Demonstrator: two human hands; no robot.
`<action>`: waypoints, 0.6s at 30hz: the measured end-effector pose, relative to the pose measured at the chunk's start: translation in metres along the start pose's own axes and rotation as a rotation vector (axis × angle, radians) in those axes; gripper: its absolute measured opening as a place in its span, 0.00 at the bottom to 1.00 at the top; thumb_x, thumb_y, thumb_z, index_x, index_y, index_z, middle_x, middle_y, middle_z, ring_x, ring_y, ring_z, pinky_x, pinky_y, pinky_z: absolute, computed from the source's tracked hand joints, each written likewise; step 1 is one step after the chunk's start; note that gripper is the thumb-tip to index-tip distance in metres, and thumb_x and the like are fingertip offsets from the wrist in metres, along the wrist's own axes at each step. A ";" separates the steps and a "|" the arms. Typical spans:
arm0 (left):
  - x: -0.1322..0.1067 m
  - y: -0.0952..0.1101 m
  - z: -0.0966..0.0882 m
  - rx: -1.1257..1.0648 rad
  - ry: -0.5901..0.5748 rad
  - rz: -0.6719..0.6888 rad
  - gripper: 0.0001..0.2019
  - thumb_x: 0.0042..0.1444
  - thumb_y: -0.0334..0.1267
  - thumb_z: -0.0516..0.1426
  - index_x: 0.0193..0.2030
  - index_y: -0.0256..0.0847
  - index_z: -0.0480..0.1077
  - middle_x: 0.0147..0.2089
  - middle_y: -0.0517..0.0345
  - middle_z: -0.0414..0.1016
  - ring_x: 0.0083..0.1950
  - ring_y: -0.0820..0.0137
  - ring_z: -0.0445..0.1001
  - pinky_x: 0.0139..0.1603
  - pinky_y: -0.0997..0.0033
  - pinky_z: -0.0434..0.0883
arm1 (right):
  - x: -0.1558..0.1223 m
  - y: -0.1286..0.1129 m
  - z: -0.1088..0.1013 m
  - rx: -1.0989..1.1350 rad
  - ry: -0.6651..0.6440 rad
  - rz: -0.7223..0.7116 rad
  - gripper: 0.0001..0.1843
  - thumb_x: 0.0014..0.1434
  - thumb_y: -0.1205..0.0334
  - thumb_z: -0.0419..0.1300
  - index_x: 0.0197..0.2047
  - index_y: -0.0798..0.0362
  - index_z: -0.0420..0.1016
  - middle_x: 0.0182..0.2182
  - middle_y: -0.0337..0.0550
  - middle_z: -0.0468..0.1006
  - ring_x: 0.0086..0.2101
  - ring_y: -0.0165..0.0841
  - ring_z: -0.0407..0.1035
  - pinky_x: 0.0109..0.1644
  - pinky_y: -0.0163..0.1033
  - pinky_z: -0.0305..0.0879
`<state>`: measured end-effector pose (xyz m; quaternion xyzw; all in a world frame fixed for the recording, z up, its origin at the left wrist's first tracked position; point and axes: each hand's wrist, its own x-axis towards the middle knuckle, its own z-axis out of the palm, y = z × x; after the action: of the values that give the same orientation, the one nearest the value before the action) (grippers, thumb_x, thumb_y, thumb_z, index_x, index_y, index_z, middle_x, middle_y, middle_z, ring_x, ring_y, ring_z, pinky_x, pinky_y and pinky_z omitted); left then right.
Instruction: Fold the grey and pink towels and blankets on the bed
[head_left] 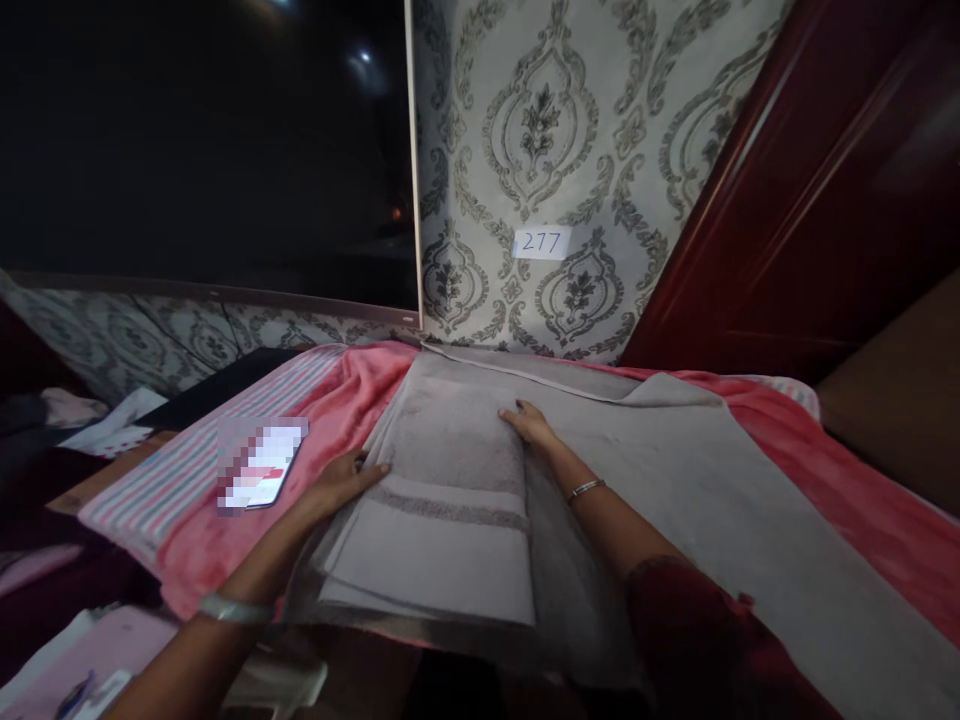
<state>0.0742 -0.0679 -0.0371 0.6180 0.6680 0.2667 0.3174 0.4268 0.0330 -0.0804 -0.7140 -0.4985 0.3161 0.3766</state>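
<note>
A grey towel [450, 435], folded into layers with a paler band across its lower part, lies on a larger grey cloth [645, 450]. At its left edge is my left hand [352, 485], thumb on top and the other fingers mostly hidden beside or beneath the layers. My right hand [531, 425] grips the opposite edge, its thumb pointing left over the towel. The towel's near end reaches almost to the front edge of the surface.
Pink and striped cloth [300, 385] covers the surface. A phone [274, 475] with a lit screen rests left of my left hand. A large dark screen [210, 150] stands behind. Patterned wall carries a paper label [541, 242]; a dark red wooden panel [765, 200] rises at right.
</note>
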 end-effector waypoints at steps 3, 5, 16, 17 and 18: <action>-0.019 -0.013 -0.002 0.001 -0.024 -0.048 0.42 0.35 0.65 0.66 0.52 0.35 0.75 0.51 0.39 0.80 0.56 0.43 0.76 0.53 0.54 0.75 | 0.000 -0.011 0.004 0.099 0.016 0.037 0.40 0.51 0.54 0.69 0.64 0.61 0.70 0.59 0.60 0.73 0.57 0.45 0.71 0.58 0.41 0.68; -0.027 -0.016 -0.001 -0.062 -0.087 -0.060 0.43 0.33 0.67 0.66 0.51 0.35 0.75 0.51 0.38 0.80 0.56 0.42 0.77 0.53 0.53 0.76 | -0.003 -0.022 0.007 0.165 0.023 0.052 0.37 0.49 0.56 0.69 0.61 0.62 0.73 0.54 0.58 0.78 0.52 0.44 0.74 0.52 0.40 0.71; -0.045 0.048 -0.038 -0.032 -0.063 0.225 0.34 0.48 0.67 0.62 0.50 0.38 0.75 0.39 0.48 0.82 0.39 0.54 0.81 0.37 0.58 0.78 | -0.066 -0.070 -0.081 0.409 0.126 -0.109 0.28 0.44 0.62 0.65 0.51 0.56 0.75 0.42 0.43 0.81 0.38 0.34 0.74 0.37 0.33 0.71; -0.040 0.061 -0.046 0.120 0.042 0.303 0.33 0.50 0.65 0.62 0.50 0.37 0.75 0.39 0.49 0.82 0.41 0.53 0.81 0.39 0.57 0.78 | -0.079 -0.066 -0.100 0.438 0.136 -0.124 0.30 0.44 0.61 0.64 0.53 0.55 0.73 0.43 0.43 0.81 0.37 0.34 0.73 0.35 0.33 0.70; -0.033 0.074 -0.052 0.199 0.108 0.345 0.32 0.52 0.62 0.64 0.51 0.36 0.75 0.42 0.50 0.81 0.44 0.52 0.80 0.42 0.56 0.78 | -0.094 -0.060 -0.119 0.470 0.145 -0.134 0.32 0.45 0.60 0.64 0.56 0.54 0.72 0.42 0.43 0.80 0.36 0.34 0.73 0.33 0.33 0.70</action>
<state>0.0845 -0.0923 0.0559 0.7364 0.5913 0.2827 0.1679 0.4686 -0.0696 0.0393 -0.5928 -0.4293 0.3457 0.5872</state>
